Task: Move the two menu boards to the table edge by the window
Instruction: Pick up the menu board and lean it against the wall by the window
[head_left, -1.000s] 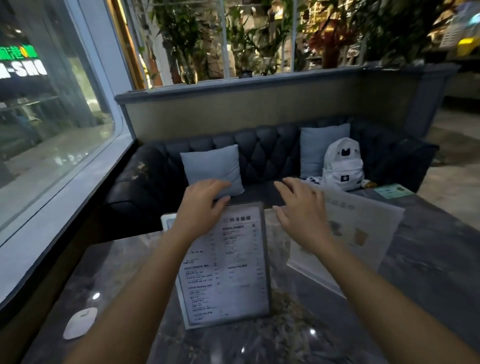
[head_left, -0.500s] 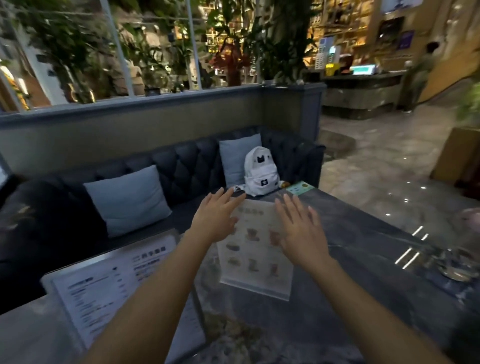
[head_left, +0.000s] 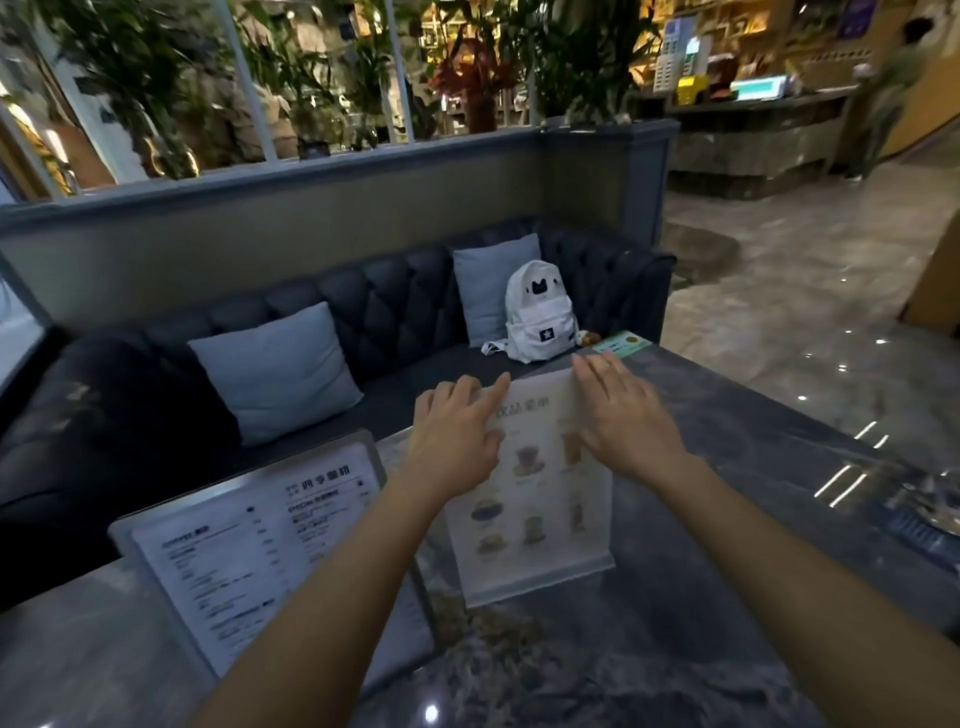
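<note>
Two menu boards lie on a dark marble table (head_left: 727, 545). The framed text menu (head_left: 234, 551) rests at the left, partly under my left forearm. The clear picture menu (head_left: 535, 509), printed with drinks and cakes, lies in the middle. My left hand (head_left: 457, 436) hovers over its upper left corner, fingers spread, index finger pointing at the top edge. My right hand (head_left: 623, 415) is over its upper right corner, fingers apart. Whether either hand touches the board is unclear; neither grips it.
A dark tufted sofa (head_left: 395, 306) with two grey cushions (head_left: 275, 369) and a white backpack (head_left: 540, 312) faces the table. A green card (head_left: 621, 344) lies at the far table corner. Metal items (head_left: 930, 509) sit at the right edge. The window lies off to the left.
The view swung right, away from the window. Both hands left the framed text menu and reached over the picture menu, closing in on its top corners.
</note>
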